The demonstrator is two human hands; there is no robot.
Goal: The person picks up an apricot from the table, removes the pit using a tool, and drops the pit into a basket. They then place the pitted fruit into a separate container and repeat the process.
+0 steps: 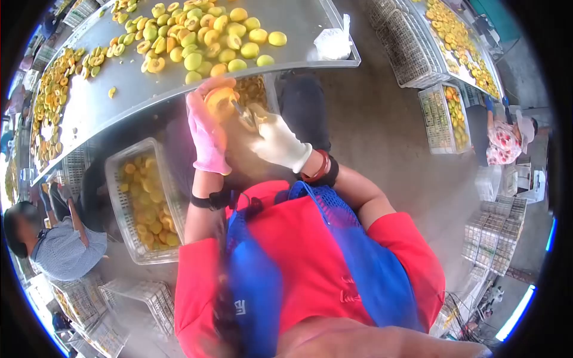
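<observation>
My left hand (208, 128), in a pink glove, is closed around a cut orange-yellow peach (221, 102). My right hand (279, 140), in a white glove, grips a small metal hand tool (243, 112), its tip at the peach's flesh. The tool's exact kind is blurred and partly covered by my fingers. Both hands are just off the near edge of the metal table (137, 89). On it, close to my hands, lies a pile of whole and halved yellow-green peaches (209, 36). Below my hands, a container (270, 89) of brownish pieces partly shows.
A white crate (111, 179) of peach halves (146, 197) stands at my left. A white plastic bag (333, 43) lies on the table corner. Stacked crates (412, 51) and another fruit-covered table (459, 42) are at right. Co-workers (68, 247) (507, 140) sit on both sides.
</observation>
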